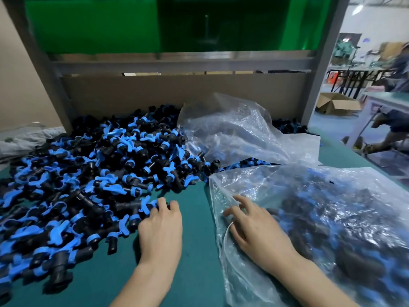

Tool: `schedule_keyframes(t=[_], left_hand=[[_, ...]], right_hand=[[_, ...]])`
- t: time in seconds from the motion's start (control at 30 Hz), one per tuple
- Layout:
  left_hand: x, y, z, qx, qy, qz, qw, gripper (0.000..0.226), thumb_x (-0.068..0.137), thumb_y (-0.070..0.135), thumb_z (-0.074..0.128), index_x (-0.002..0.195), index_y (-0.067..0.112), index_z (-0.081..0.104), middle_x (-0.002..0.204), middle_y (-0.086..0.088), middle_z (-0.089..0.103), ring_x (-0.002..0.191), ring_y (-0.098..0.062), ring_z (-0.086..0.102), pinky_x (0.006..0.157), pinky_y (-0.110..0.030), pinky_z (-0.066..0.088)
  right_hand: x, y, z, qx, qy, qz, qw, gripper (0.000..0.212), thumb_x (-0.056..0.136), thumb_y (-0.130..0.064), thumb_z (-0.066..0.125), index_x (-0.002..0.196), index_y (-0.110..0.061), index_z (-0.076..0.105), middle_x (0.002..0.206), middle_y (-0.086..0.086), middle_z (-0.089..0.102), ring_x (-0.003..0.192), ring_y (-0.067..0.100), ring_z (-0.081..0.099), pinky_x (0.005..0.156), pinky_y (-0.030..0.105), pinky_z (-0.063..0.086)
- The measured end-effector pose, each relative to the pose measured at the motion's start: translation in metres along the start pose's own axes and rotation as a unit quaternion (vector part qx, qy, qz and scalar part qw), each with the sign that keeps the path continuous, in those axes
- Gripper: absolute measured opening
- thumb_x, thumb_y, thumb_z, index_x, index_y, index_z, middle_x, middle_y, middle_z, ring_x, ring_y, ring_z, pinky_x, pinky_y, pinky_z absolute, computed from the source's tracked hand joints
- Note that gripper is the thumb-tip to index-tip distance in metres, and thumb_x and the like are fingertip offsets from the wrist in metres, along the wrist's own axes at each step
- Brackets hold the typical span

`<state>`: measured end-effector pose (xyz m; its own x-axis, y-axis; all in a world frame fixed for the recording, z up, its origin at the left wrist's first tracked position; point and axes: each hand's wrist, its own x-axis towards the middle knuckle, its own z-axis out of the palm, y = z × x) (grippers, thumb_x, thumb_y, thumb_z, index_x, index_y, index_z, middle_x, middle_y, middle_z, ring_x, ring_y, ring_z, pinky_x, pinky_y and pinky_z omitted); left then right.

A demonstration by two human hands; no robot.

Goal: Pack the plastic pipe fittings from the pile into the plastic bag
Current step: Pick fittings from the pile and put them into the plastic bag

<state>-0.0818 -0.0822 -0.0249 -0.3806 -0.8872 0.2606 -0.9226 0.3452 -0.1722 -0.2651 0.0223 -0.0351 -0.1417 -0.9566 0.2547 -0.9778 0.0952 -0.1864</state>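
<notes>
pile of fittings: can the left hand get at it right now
Likely yes: the left hand lies at the near edge of the pile, fingers touching it, with nothing in between.

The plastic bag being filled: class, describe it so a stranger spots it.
On the green table, right of the fittings pile, lie two clear bags. It is the nearer bag, under the right hand, holding fittings; the farther bag looks empty.
</notes>
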Motion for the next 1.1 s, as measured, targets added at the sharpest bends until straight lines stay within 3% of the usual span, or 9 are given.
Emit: schedule_keyframes(t=[0.2, 0.3, 0.37, 0.47, 0.57, 0.67, 0.83, 0.93, 1.1], left_hand=[[-0.005, -0.01, 0.003, -0.104, 0.07, 0.037, 0.991, 0.067, 0.084, -0.002, 0.061, 0.144, 0.019, 0.038, 0.122, 0.004, 0.049, 0.088, -0.011, 0.058, 0.047, -0.023, 0.032], [-0.004, -0.012, -0.002, -0.283, 0.215, 0.106, 0.929, 0.037, 0.094, 0.01, 0.062, 0.131, 0.014, 0.059, 0.113, 0.005, 0.06, 0.078, -0.011, 0.063, 0.049, -0.023, 0.047], [-0.003, -0.006, -0.002, -0.381, 0.267, 0.135, 0.875, 0.027, 0.098, 0.02, 0.056, 0.123, 0.016, 0.062, 0.113, 0.01, 0.06, 0.089, -0.002, 0.06, 0.072, -0.017, 0.051], [-0.006, 0.007, 0.004, -0.556, 0.199, 0.075, 0.803, 0.014, 0.099, 0.025, 0.055, 0.11, 0.028, 0.063, 0.107, 0.015, 0.063, 0.092, 0.008, 0.061, 0.08, -0.003, 0.041], [-0.004, 0.01, 0.011, -0.689, 0.093, -0.025, 0.718, 0.011, 0.097, 0.023, 0.059, 0.099, 0.034, 0.062, 0.087, 0.007, 0.072, 0.078, -0.006, 0.069, 0.071, -0.015, 0.05], [0.002, 0.003, 0.017, -0.743, 0.049, -0.07, 0.664, 0.007, 0.099, 0.019, 0.058, 0.1, 0.025, 0.062, 0.085, 0.007, 0.075, 0.08, -0.012, 0.072, 0.076, -0.025, 0.054], [0.009, -0.003, 0.021, -0.817, 0.001, -0.119, 0.564, 0.007, 0.097, 0.008, 0.058, 0.101, 0.01, 0.064, 0.085, -0.004, 0.071, 0.079, -0.015, 0.073, 0.07, -0.019, 0.057], [0.012, -0.004, 0.023, -0.835, -0.018, -0.126, 0.536, 0.008, 0.096, 0.011, 0.06, 0.1, 0.008, 0.066, 0.088, -0.009, 0.069, 0.075, -0.016, 0.071, 0.068, -0.022, 0.058], [0.015, -0.005, 0.024, -0.836, -0.021, -0.135, 0.531, 0.009, 0.096, 0.013, 0.06, 0.101, 0.008, 0.065, 0.088, -0.01, 0.068, 0.072, -0.015, 0.068, 0.065, -0.022, 0.057]], right_hand=[[-0.002, -0.006, -0.001, -0.016, 0.004, 0.011, 1.0, 0.032, 0.099, -0.04, 0.031, 0.123, -0.032, 0.05, 0.145, -0.004, 0.037, 0.121, 0.018, 0.05, 0.095, 0.031, 0.04], [-0.003, -0.015, -0.003, 0.012, 0.029, 0.024, 0.999, 0.033, 0.097, -0.039, 0.029, 0.12, -0.034, 0.052, 0.141, -0.007, 0.04, 0.114, 0.015, 0.053, 0.093, 0.031, 0.039], [-0.004, -0.025, -0.003, 0.06, 0.054, 0.033, 0.996, 0.036, 0.094, -0.041, 0.027, 0.116, -0.033, 0.055, 0.138, -0.007, 0.044, 0.109, 0.015, 0.055, 0.093, 0.032, 0.042], [-0.007, -0.035, 0.003, 0.104, 0.056, 0.022, 0.993, 0.038, 0.093, -0.042, 0.026, 0.112, -0.033, 0.057, 0.139, -0.006, 0.045, 0.11, 0.012, 0.054, 0.092, 0.031, 0.04], [-0.006, -0.027, 0.008, 0.118, 0.012, 0.023, 0.993, 0.033, 0.096, -0.039, 0.032, 0.113, -0.032, 0.059, 0.14, -0.005, 0.044, 0.115, 0.016, 0.053, 0.096, 0.03, 0.038], [0.0, -0.009, 0.005, 0.127, 0.035, 0.054, 0.99, 0.025, 0.099, -0.031, 0.041, 0.11, -0.029, 0.063, 0.13, -0.008, 0.048, 0.106, 0.017, 0.057, 0.094, 0.033, 0.042], [0.003, 0.0, 0.004, 0.166, 0.064, 0.101, 0.979, 0.026, 0.096, -0.032, 0.039, 0.102, -0.031, 0.064, 0.12, -0.015, 0.05, 0.1, 0.016, 0.058, 0.089, 0.034, 0.044], [0.003, -0.001, 0.007, 0.157, 0.066, 0.085, 0.982, 0.025, 0.096, -0.031, 0.039, 0.104, -0.032, 0.063, 0.12, -0.015, 0.051, 0.096, 0.014, 0.057, 0.087, 0.033, 0.043], [0.003, 0.0, 0.007, 0.163, 0.056, 0.076, 0.982, 0.026, 0.096, -0.031, 0.036, 0.113, -0.037, 0.055, 0.119, -0.019, 0.048, 0.083, 0.011, 0.053, 0.08, 0.031, 0.039]])
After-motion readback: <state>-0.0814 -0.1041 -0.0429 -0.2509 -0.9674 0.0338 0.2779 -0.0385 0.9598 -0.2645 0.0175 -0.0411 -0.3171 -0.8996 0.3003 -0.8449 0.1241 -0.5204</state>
